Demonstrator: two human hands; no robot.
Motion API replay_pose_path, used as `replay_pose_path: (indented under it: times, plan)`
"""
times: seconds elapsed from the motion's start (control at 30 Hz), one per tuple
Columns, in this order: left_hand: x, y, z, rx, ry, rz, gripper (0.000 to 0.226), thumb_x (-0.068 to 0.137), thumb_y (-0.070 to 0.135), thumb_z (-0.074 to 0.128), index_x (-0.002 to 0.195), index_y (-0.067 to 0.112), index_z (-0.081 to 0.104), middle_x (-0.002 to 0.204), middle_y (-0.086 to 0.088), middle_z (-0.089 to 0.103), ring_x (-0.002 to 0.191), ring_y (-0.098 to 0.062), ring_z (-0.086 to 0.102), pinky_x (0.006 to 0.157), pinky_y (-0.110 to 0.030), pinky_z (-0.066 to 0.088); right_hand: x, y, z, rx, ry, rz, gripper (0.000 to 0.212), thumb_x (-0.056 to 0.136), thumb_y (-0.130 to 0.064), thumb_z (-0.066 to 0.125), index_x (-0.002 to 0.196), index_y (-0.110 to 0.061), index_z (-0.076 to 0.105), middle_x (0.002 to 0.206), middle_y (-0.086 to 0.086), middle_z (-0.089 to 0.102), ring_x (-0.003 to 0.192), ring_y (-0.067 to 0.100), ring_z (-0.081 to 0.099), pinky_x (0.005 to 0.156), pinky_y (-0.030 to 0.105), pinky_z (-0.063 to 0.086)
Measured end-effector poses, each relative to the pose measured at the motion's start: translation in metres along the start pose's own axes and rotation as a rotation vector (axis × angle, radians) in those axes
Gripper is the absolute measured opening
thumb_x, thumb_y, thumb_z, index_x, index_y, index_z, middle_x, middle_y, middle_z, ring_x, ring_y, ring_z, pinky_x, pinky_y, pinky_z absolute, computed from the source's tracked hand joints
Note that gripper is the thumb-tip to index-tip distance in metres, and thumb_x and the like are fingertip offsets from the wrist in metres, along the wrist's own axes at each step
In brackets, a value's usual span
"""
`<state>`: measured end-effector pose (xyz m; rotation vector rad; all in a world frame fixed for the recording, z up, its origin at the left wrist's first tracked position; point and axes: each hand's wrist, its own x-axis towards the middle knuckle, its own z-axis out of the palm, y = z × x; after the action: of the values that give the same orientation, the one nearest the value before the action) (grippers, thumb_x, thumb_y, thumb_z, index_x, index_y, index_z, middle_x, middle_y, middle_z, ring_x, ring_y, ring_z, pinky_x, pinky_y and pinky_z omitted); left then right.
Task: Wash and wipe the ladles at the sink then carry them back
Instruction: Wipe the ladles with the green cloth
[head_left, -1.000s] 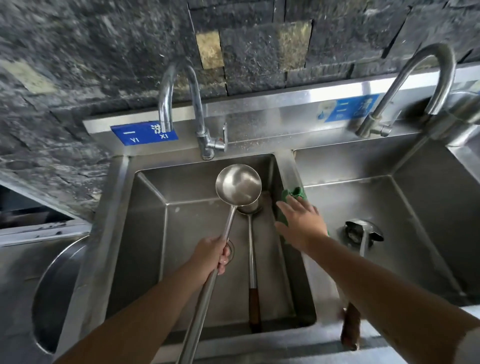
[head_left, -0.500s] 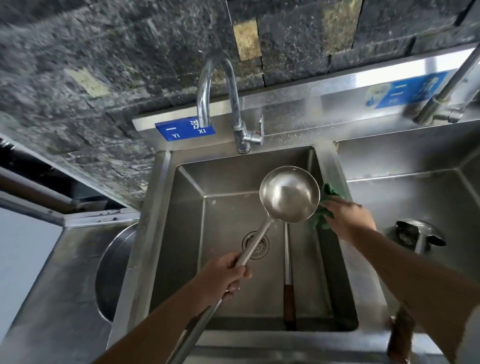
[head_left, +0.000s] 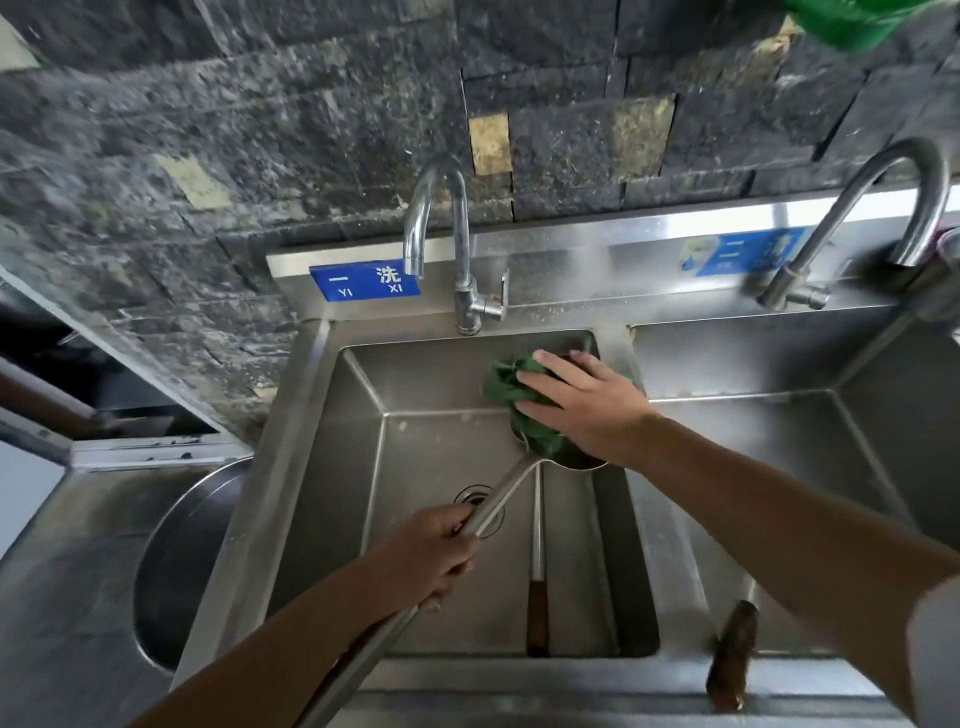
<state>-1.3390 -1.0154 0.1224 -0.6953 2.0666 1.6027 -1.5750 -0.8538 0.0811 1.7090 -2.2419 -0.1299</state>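
Wiping under way, judging by the scene, with much of the task left. Nearest, left hand (head_left: 434, 558) wrapped round the steel shaft of the held ladle (head_left: 498, 501), fingers (head_left: 457, 566) curled tight about it, handle running down past the lower edge of view. Beside that, second ladle (head_left: 537, 571) lying on the floor of the left sink basin (head_left: 332, 467), wooden grip toward the near wall, bowl hidden beneath the held one; untouched, and impossible to tell whether washed yet. To the right, wooden handle of a third ladle (head_left: 732, 662) leaning on the near rim of the right basin (head_left: 779, 467), also untouched, its bowl out of sight behind the forearm. Farther in, bowl of the held ladle raised over the back right corner of the left basin, nearly covered by the green cloth (head_left: 511, 389). Right hand (head_left: 584, 402) spread flat on top, fingers (head_left: 556, 364) almost straight and pressing the cloth into the bowl rather than gripping it. At the back, left tap (head_left: 457, 249) and right tap (head_left: 883, 208) showing no running water. Still to do, by this reckoning: finishing this ladle, seeing to the other two, then carrying all of them back.
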Motion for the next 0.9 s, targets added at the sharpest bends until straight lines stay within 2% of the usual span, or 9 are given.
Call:
replay_pose_path:
  times: [0.07,0.13,0.23,0.27,0.37,0.43,0.7,0.8,0.9]
  plan:
    - [-0.006,0.006,0.003,0.051,0.009,0.046,0.011,0.096,0.010,0.046,0.097,0.006,0.057,0.066,-0.006,0.049,0.037,-0.007,0.036,0.036,-0.020,0.034,0.002,0.007,-0.003,-0.097,-0.188,-0.008,0.072,0.091,-0.024,0.051,0.156,-0.032,0.019,0.166,0.004,0.010,0.151,0.032,0.012,0.118,0.055,0.017]
    - [-0.011,0.014,0.006,0.062,0.033,0.072,0.013,0.096,0.009,0.044,0.090,0.010,0.055,0.064,-0.004,0.046,0.038,-0.007,0.035,0.038,-0.020,0.033,0.006,0.015,-0.009,-0.145,-0.195,0.019,0.074,0.095,-0.029,0.045,0.157,-0.033,0.006,0.166,0.002,-0.004,0.152,0.031,0.008,0.119,0.053,0.012]
    - [-0.016,0.026,0.006,0.079,0.067,0.124,0.012,0.096,0.009,0.045,0.090,0.002,0.053,0.062,-0.003,0.045,0.038,-0.007,0.035,0.039,-0.019,0.033,0.011,0.024,-0.022,-0.225,-0.252,0.030,0.072,0.100,-0.034,0.034,0.154,-0.031,-0.013,0.155,0.000,-0.028,0.152,0.030,-0.004,0.120,0.049,0.004]
    - [-0.018,0.030,0.006,0.082,0.076,0.138,0.013,0.096,0.009,0.045,0.086,0.003,0.053,0.062,-0.003,0.046,0.038,-0.007,0.036,0.039,-0.020,0.033,0.011,0.027,-0.027,-0.233,-0.245,0.043,0.072,0.100,-0.035,0.033,0.154,-0.030,-0.014,0.154,0.000,-0.028,0.152,0.030,-0.004,0.120,0.048,0.003]
    - [-0.022,0.039,0.007,0.058,0.105,0.164,0.022,0.093,0.009,0.046,0.072,0.015,0.049,0.061,-0.005,0.045,0.039,-0.009,0.035,0.041,-0.021,0.033,0.010,0.034,-0.040,-0.231,-0.181,0.122,0.070,0.097,-0.036,0.037,0.157,-0.026,0.003,0.160,0.001,-0.016,0.152,0.031,0.004,0.120,0.047,0.007]
    - [-0.025,0.043,0.008,0.041,0.107,0.176,0.023,0.092,0.009,0.046,0.071,0.016,0.050,0.062,-0.007,0.046,0.039,-0.011,0.036,0.042,-0.022,0.034,0.008,0.036,-0.049,-0.258,-0.236,0.162,0.066,0.100,-0.037,0.030,0.157,-0.023,0.000,0.157,0.002,-0.023,0.152,0.031,-0.002,0.120,0.047,0.003]
    - [-0.042,0.056,0.000,0.019,0.133,0.248,0.012,0.098,0.004,0.046,0.094,-0.005,0.053,0.050,0.003,0.043,0.036,-0.007,0.032,0.037,-0.020,0.030,-0.002,0.034,-0.077,-0.246,-0.369,0.239,0.061,0.103,-0.035,0.025,0.157,-0.015,0.004,0.166,0.008,-0.004,0.151,0.033,-0.013,0.119,0.045,-0.006]
    - [-0.046,0.055,-0.005,0.004,0.155,0.292,0.015,0.097,-0.001,0.044,0.099,0.000,0.058,0.047,0.005,0.041,0.035,-0.006,0.031,0.036,-0.019,0.028,-0.004,0.021,-0.084,-0.052,-0.363,0.313,0.061,0.102,-0.044,0.032,0.156,-0.020,0.018,0.166,0.005,0.008,0.152,0.030,-0.004,0.121,0.044,0.003]
    - [-0.048,0.054,-0.014,0.038,0.159,0.352,0.022,0.097,0.000,0.043,0.104,0.011,0.061,0.048,0.003,0.041,0.036,-0.008,0.032,0.036,-0.021,0.030,-0.001,-0.012,-0.081,0.333,-0.212,0.523,0.059,0.098,-0.049,0.041,0.150,-0.023,0.032,0.161,0.001,0.026,0.151,0.026,0.015,0.120,0.039,0.019]
